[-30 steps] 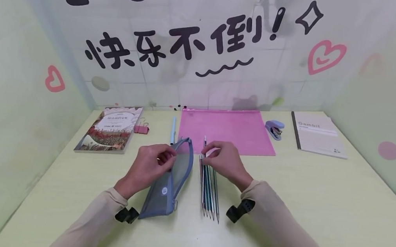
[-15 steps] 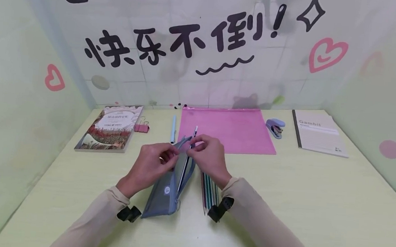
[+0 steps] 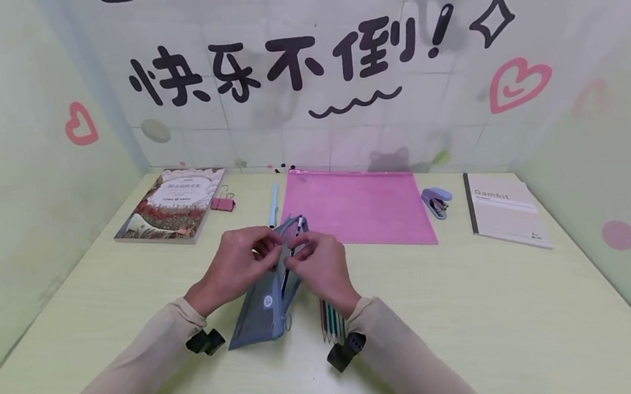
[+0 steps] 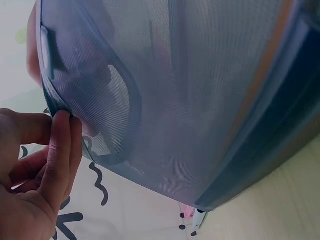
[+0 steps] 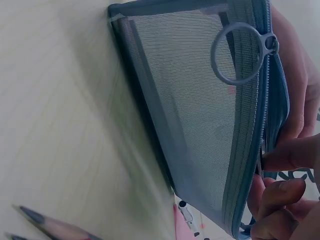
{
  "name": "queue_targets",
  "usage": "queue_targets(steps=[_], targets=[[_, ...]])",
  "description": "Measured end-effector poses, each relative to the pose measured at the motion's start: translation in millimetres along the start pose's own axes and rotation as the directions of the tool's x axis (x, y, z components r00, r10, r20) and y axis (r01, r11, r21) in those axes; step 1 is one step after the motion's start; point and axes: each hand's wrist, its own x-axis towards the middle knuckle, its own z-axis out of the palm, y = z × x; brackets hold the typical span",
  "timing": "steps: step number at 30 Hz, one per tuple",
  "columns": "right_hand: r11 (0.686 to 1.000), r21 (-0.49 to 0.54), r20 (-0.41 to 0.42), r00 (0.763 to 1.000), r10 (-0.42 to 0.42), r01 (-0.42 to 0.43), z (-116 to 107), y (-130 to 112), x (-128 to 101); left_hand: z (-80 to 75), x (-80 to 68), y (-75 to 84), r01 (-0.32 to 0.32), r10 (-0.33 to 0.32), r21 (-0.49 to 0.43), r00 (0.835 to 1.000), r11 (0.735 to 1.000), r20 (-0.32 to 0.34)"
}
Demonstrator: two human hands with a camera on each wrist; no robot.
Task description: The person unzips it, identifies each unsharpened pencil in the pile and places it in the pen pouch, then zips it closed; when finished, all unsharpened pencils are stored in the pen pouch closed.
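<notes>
A blue-grey mesh pencil case stands unzipped on the table. My left hand pinches the left edge of its opening; in the left wrist view, the thumb and fingers hold the zip edge of the mesh. With my right hand I pinch a dark pencil that slants down inside the mouth of the case, its pale end upward. Several pencils lie side by side to the right, partly hidden under my right hand and wrist. The zip's ring pull hangs at the near end.
Behind the hands lie a pink zip folder, a light blue pen and a pink binder clip. A book is at back left. A purple stapler and a notebook lie at back right.
My right hand has carried one pencil left from the row and lowered it into the case's opening. My left hand has kept its grip on the case edge.
</notes>
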Motion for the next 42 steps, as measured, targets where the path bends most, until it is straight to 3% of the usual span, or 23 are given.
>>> queue_targets(steps=[6, 12, 15, 17, 20, 22, 25, 32, 39, 42], targets=[[0.999, -0.028, 0.063, 0.997, -0.044, 0.046, -1, -2, 0, -1.7, -0.5, -0.2, -0.008, 0.008, 0.005, 1.000, 1.000, -0.005], [0.995, -0.058, 0.046, 0.996, -0.081, 0.084, -11, 0, -6, -2.1, -2.0, -1.1, 0.003, -0.003, 0.010, 1.000, 1.000, -0.004], [0.986, -0.085, 0.109, 0.985, -0.133, 0.142, -17, 2, -17, -2.5, -3.7, -2.6, 0.017, -0.017, 0.010, 1.000, 1.000, -0.008], [0.975, -0.099, 0.191, 0.965, -0.179, 0.201, -20, 2, -26, -3.2, -4.0, -3.1, 0.018, -0.018, 0.009, 1.000, 1.000, -0.013], [0.963, -0.081, 0.343, 0.914, -0.216, 0.258, -21, 4, -43, -4.1, -3.7, -4.4, -0.002, 0.002, 0.009, 1.000, 1.000, -0.019], [0.967, -0.052, 0.430, 0.879, -0.205, 0.251, -19, 6, -53, -4.9, -2.9, -4.7, -0.015, 0.015, 0.014, 1.000, 1.000, -0.024], [0.976, -0.010, 0.487, 0.853, -0.186, 0.219, -15, 6, -63, -6.0, -3.1, -5.8, -0.018, 0.018, 0.019, 0.999, 1.000, -0.031], [0.971, 0.044, 0.452, 0.861, -0.231, 0.237, -16, 2, -69, -6.4, -4.9, -8.2, -0.003, 0.003, 0.002, 0.999, 1.000, -0.038], [0.917, -0.026, 0.454, 0.822, -0.344, 0.398, -18, 1, -72, -7.9, -4.9, -9.0, 0.007, -0.007, 0.002, 0.999, 1.000, -0.041], [0.904, -0.022, 0.434, 0.818, -0.377, 0.428, -17, 1, -70, -7.6, -5.8, -8.9, 0.005, -0.005, -0.005, 0.999, 1.000, -0.039]])
